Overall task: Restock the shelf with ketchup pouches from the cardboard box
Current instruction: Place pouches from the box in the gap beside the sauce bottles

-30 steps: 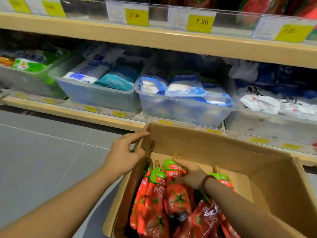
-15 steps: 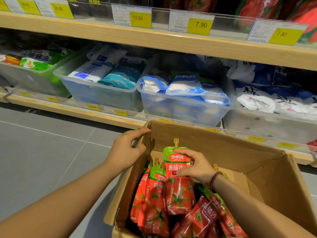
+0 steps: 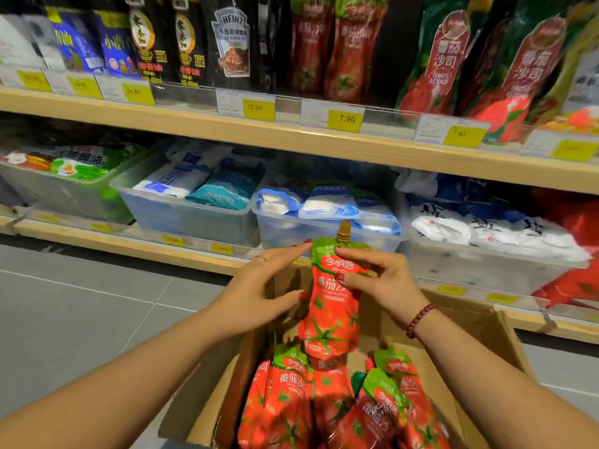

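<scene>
An upright red and green ketchup pouch (image 3: 334, 306) with a brown spout hangs above the open cardboard box (image 3: 479, 345). My right hand (image 3: 379, 280) pinches its upper right part with thumb and fingers. My left hand (image 3: 262, 293) has straight fingers touching the pouch's left edge. Several more ketchup pouches (image 3: 324, 403) stand packed in the box below. Ketchup pouches (image 3: 324, 43) of other kinds stand on the upper shelf (image 3: 291, 140) above a 7.90 price tag (image 3: 345, 119).
Clear plastic bins (image 3: 191, 218) with white and blue bags line the lower shelf behind the box. Dark sauce pouches (image 3: 227, 43) stand upper left. Grey tiled floor (image 3: 81, 312) lies to the left. Red packs (image 3: 577, 254) sit at far right.
My right hand has lifted one pouch up out of the box. My left hand left the box flap and came against the pouch. The view tilted up to show the upper shelf.
</scene>
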